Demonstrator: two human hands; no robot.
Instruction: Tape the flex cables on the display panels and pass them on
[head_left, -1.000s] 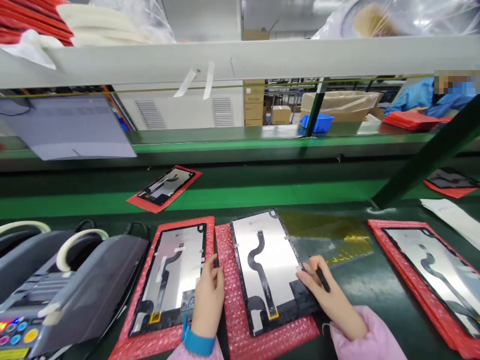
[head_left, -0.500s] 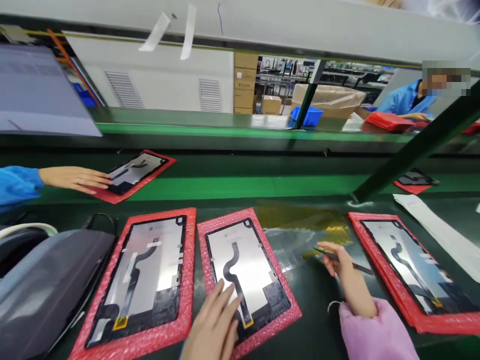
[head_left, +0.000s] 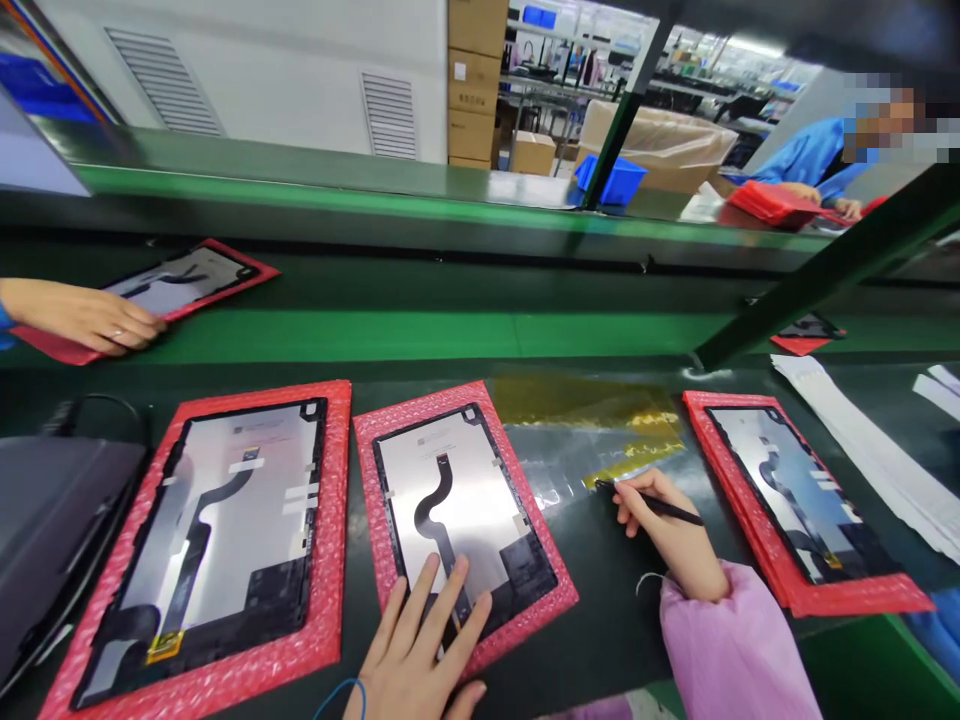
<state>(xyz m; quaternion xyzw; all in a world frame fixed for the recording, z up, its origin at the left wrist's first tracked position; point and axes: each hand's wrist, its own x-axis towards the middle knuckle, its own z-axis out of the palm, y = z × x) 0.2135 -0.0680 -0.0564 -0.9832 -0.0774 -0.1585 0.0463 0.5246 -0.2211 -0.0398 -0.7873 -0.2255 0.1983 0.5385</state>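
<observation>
My left hand (head_left: 427,640) lies with fingers spread on the lower part of a tablet screen panel (head_left: 472,510), silver-backed with a dark curved flex cable (head_left: 431,510). Pink bubble wrap (head_left: 375,500) lies under that panel. In my right hand (head_left: 664,520) is a pair of black tweezers (head_left: 671,512), held like a pen. Their tip is at the end of a yellow tape strip (head_left: 626,465), on transparent film (head_left: 551,470) stuck to the bench. I cannot tell whether the tweezers grip the tape. To the left lies a second panel (head_left: 225,500) on pink wrap.
More panels on red wrap lie at the right (head_left: 795,480) and on the green belt (head_left: 517,335). A co-worker's hand (head_left: 90,315) touches one at far left. A slanted green post (head_left: 810,270), white paper strips (head_left: 862,450) and a grey bag-like object (head_left: 60,540) flank the work area.
My right hand has moved left, bringing the tweezers' tip to the yellow tape. My left hand's fingers have spread on the panel. The far-left panel and co-worker's hand have shifted left; the view has tilted down.
</observation>
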